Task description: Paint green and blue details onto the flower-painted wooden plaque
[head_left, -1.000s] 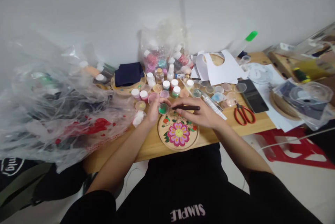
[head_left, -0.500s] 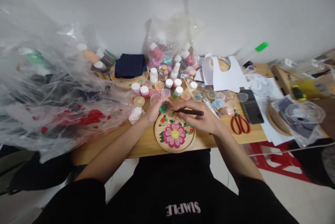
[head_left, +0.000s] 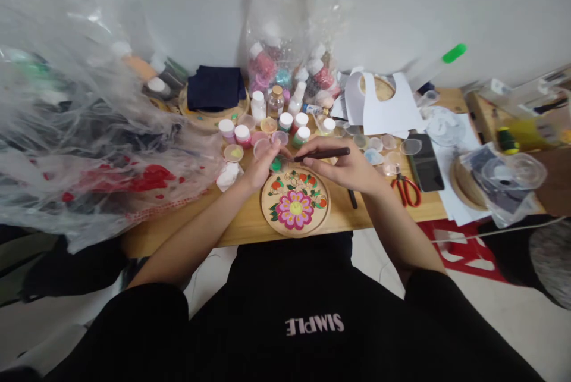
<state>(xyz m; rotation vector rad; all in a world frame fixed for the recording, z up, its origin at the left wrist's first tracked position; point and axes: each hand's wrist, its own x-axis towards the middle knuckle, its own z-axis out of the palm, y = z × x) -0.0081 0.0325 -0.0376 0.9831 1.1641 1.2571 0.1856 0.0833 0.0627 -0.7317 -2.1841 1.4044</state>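
Observation:
My left hand (head_left: 261, 169) is closed on a small clear cup (head_left: 276, 164) of green paint, held just above the far left edge of a round wooden board (head_left: 267, 216). A pink and purple flower (head_left: 295, 210) with a yellow centre covers the board's near part, with orange and green shapes around it. Between the fingers of my right hand (head_left: 348, 165) is a dark slim pen-like tool (head_left: 325, 154). It lies nearly level, its tip pointing left near the cup. The tip is too small to make out.
Several white-capped paint jars (head_left: 242, 134) and small cups stand behind my hands. Red-handled pliers (head_left: 407, 191), a phone (head_left: 426, 163) and papers lie to the right. A crumpled plastic bag (head_left: 134, 174) fills the left. A dark stick (head_left: 352, 199) lies beside the board.
The whole view has shifted, so the table sits higher in the picture. My right hand and the tool have risen a little relative to the board. The green cup stays in my left hand.

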